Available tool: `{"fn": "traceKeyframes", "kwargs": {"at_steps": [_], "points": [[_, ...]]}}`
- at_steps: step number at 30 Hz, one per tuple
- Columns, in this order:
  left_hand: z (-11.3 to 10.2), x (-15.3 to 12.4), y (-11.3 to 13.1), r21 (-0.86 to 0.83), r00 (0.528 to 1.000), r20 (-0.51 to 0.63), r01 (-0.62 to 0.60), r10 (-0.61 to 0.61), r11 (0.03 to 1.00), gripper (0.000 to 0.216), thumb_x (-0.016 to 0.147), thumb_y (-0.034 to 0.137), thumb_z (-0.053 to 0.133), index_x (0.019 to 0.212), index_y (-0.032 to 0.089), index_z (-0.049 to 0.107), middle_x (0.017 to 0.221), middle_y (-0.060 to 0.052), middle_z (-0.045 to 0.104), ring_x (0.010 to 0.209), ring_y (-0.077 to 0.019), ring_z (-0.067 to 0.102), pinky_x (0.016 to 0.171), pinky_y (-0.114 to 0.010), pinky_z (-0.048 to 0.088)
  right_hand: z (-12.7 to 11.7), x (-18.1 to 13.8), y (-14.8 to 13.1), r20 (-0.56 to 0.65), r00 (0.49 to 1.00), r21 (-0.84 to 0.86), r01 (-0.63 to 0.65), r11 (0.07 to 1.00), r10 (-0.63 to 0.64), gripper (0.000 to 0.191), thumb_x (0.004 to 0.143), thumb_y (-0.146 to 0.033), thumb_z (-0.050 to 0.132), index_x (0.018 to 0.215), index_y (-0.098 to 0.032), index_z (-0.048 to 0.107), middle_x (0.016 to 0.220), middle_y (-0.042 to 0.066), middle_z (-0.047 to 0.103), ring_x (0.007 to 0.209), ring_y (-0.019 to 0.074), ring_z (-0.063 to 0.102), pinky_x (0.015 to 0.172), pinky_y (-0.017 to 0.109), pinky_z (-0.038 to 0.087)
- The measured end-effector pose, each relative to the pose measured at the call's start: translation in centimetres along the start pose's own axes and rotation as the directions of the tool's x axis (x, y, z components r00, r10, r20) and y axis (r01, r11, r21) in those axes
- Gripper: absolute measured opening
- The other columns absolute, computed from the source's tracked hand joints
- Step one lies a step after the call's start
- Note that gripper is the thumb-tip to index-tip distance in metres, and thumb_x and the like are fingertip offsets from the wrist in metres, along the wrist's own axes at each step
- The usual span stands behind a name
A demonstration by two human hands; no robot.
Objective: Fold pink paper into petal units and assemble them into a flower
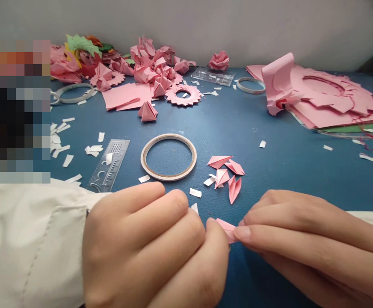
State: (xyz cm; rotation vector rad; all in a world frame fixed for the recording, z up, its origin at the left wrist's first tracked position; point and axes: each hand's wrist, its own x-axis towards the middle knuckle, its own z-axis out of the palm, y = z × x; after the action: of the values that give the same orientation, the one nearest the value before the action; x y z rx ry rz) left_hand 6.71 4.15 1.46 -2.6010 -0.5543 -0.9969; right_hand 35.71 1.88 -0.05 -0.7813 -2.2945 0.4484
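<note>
My left hand (148, 244) and my right hand (308, 239) meet at the near edge of the blue table (270, 171). Both pinch one small folded pink paper piece (226, 229) between their fingertips; most of it is hidden by the fingers. Just beyond them lie several folded pink paper petals (226, 173) and white paper scraps (195, 193). A thin ring of tape (169, 156) lies flat a little farther, above my left hand.
A clear plastic ruler (109, 164) lies left of the tape ring. Pink paper flowers (151, 64) and a pink paper rosette (184, 94) crowd the back. Cut pink sheets (334, 102) pile at the right. Two more tape rings (74, 93) (250, 84) lie behind.
</note>
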Motion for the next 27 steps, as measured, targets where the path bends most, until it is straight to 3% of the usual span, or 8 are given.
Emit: {"fn": "traceKeyframes", "kwargs": {"at_steps": [2,3,6,10,13,19,23,27], "points": [[0.7,-0.2,0.6,0.037,0.971,-0.102,0.221,-0.216,0.975,0.029,0.123,0.024,0.077,0.098,0.026,0.092,0.07,0.005,0.077,0.06,-0.0206,0.071,0.052,-0.045,0.06,-0.4,0.2,0.5,0.044,0.998,0.025,0.045,0.999,-0.046,0.035,0.134,-0.01,0.064,0.161,-0.025,0.08,0.115,0.003,0.095,0.092,0.0161,0.091,0.095,0.027,0.077],[1.1,-0.4,1.0,0.036,0.962,-0.142,0.239,-0.232,0.97,0.024,0.123,0.025,0.079,0.102,0.024,0.092,0.075,0.005,0.081,0.063,-0.0198,0.073,0.053,-0.045,0.059,-0.5,0.3,0.6,0.058,0.997,0.039,0.057,0.998,-0.059,0.037,0.133,-0.008,0.066,0.163,-0.023,0.08,0.117,0.004,0.096,0.094,0.016,0.092,0.097,0.026,0.077],[2.0,-1.4,1.7,0.047,0.95,-0.215,0.24,-0.225,0.97,0.011,0.114,0.015,0.086,0.11,0.024,0.089,0.078,0.008,0.083,0.067,-0.0191,0.078,0.057,-0.044,0.06,-0.8,0.4,0.9,0.05,0.997,0.069,0.054,0.996,-0.058,0.043,0.126,-0.002,0.073,0.163,-0.021,0.083,0.119,0.003,0.096,0.095,0.0159,0.092,0.099,0.024,0.077],[2.0,-2.6,1.5,0.048,0.97,-0.07,0.236,-0.232,0.971,0.018,0.109,0.021,0.089,0.123,0.03,0.083,0.079,0.007,0.083,0.073,-0.0253,0.079,0.058,-0.049,0.055,-0.7,0.4,0.9,0.014,0.998,0.099,0.056,0.994,-0.058,0.04,0.121,-0.001,0.078,0.155,-0.021,0.087,0.114,0.002,0.095,0.092,0.0162,0.092,0.104,0.023,0.077],[2.0,-2.9,1.6,0.077,0.965,-0.058,0.258,-0.254,0.963,0.028,0.107,0.021,0.084,0.132,0.031,0.076,0.081,0.007,0.085,0.077,-0.0282,0.08,0.06,-0.051,0.055,-0.8,0.4,0.9,0.005,0.999,0.097,0.053,0.994,-0.054,0.036,0.121,-0.002,0.08,0.15,-0.021,0.089,0.113,0.002,0.095,0.093,0.016,0.092,0.108,0.021,0.076],[2.1,-2.5,2.5,0.062,0.947,-0.078,0.317,-0.312,0.946,0.028,0.108,0.017,0.081,0.13,0.031,0.074,0.081,0.007,0.085,0.076,-0.0277,0.081,0.059,-0.049,0.051,-0.9,0.6,0.9,0.013,0.998,0.073,0.064,0.995,-0.065,0.049,0.117,0.002,0.081,0.162,-0.017,0.084,0.121,0.004,0.097,0.094,0.0158,0.093,0.114,0.02,0.075],[1.9,-2.3,2.6,0.059,0.945,-0.094,0.318,-0.312,0.946,0.025,0.11,0.011,0.072,0.127,0.029,0.074,0.079,0.007,0.082,0.074,-0.0257,0.08,0.06,-0.048,0.052,-0.2,0.6,0.8,-0.044,0.998,0.05,0.047,0.998,-0.044,0.049,0.12,-0.003,0.08,0.165,-0.021,0.081,0.125,0.004,0.099,0.102,0.0191,0.098,0.109,0.023,0.078],[2.0,-2.0,2.3,0.004,0.932,-0.181,0.321,-0.315,0.947,0.032,0.106,0.003,0.069,0.127,0.026,0.078,0.079,0.008,0.083,0.072,-0.0236,0.08,0.062,-0.049,0.055,-0.3,0.6,0.8,0.007,0.999,0.112,0.042,0.993,-0.043,0.053,0.117,0.002,0.08,0.164,-0.021,0.086,0.116,0.001,0.097,0.089,0.0159,0.093,0.103,0.022,0.078]]}}
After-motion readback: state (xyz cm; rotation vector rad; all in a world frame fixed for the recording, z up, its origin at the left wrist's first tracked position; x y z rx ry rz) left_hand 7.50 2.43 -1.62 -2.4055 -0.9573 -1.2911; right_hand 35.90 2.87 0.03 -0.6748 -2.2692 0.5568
